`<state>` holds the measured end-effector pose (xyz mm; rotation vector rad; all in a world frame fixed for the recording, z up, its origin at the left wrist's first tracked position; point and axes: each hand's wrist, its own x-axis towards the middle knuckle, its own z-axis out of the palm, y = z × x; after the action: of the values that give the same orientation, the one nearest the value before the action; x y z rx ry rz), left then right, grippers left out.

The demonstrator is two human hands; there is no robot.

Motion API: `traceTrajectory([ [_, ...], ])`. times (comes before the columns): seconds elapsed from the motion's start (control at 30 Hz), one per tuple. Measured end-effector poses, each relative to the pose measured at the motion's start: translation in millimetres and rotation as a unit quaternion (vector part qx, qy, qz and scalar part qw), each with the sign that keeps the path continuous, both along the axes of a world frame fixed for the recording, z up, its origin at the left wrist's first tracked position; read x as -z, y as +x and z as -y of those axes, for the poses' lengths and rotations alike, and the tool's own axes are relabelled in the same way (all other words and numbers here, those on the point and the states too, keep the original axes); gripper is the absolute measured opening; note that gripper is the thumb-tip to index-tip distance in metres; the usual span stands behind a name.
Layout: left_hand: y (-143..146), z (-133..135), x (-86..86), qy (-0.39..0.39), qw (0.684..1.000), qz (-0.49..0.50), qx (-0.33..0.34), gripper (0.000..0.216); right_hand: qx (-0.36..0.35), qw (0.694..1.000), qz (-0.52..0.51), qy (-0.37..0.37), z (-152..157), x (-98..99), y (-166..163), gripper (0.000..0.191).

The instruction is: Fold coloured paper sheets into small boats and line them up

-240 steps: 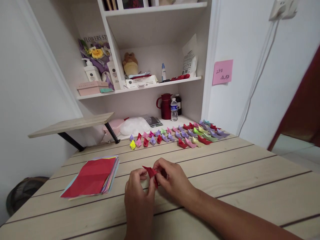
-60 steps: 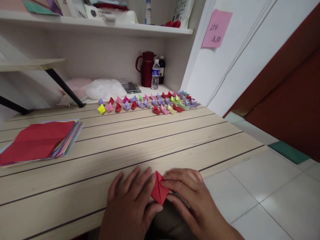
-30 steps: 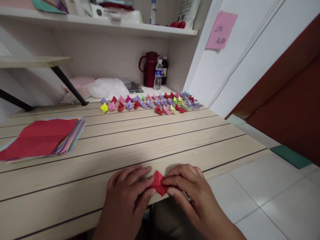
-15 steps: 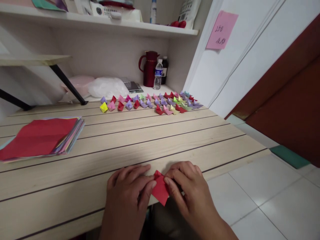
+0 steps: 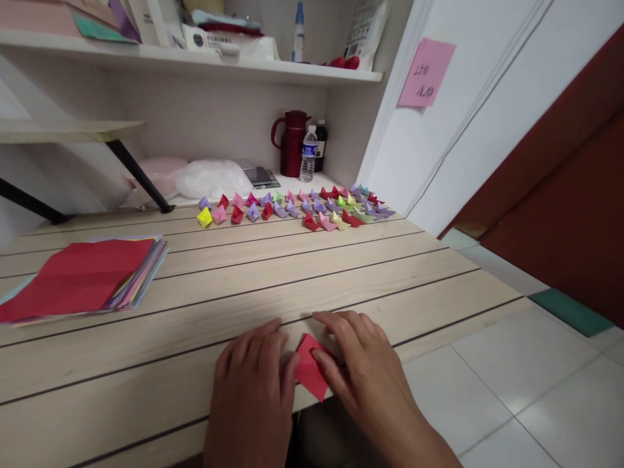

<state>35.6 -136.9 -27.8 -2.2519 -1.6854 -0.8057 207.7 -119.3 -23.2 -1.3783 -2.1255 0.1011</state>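
Note:
A small folded piece of red paper (image 5: 311, 369) lies at the table's front edge, one corner pointing toward me and past the edge. My right hand (image 5: 361, 367) has its thumb pressed on the paper's upper right part and keeps hold of it there. The index finger stretches beyond the top corner, and the other fingers are bent at the right side. My left hand (image 5: 253, 374) rests on the table, fingers stretched forward, its thumb beside the paper's left edge. Parts of the paper's right side are hidden beneath my right hand.
Rows of small folded paper boats (image 5: 319, 222) in several colours stand at the back. A stack of coloured paper (image 5: 92, 270) lies left. Behind are a dark red jug (image 5: 293, 146) and a water bottle (image 5: 308, 156). The table (image 5: 205, 286) ends at right above tiled floor.
My left fingers have loosened from the paper and stretched forward. My right index finger has straightened past the top corner, while the thumb has moved onto the paper. The top flap now lies flat.

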Motion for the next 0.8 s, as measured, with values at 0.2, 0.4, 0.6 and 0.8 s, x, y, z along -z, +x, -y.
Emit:
traceTrajectory([
  [0.2,-3,9,9.4,0.050,0.992,-0.082,0.083,0.052,-0.003,0.999,0.002,-0.045,-5,-6.2,-3,0.011],
  [0.4,-3,14,19.3,0.002,0.990,-0.122,0.076,0.052,-0.038,0.998,-0.031,0.034,4,1.3,13,0.030],
  [0.6,-9,20,24.5,0.081,0.974,-0.192,0.093,0.050,-0.183,0.973,0.107,0.094,20,11.2,22,0.062],
  [0.8,-1,41,38.0,0.066,0.993,0.039,0.095,0.040,-0.157,0.974,-0.114,0.119,34,10.2,8,0.029],
])
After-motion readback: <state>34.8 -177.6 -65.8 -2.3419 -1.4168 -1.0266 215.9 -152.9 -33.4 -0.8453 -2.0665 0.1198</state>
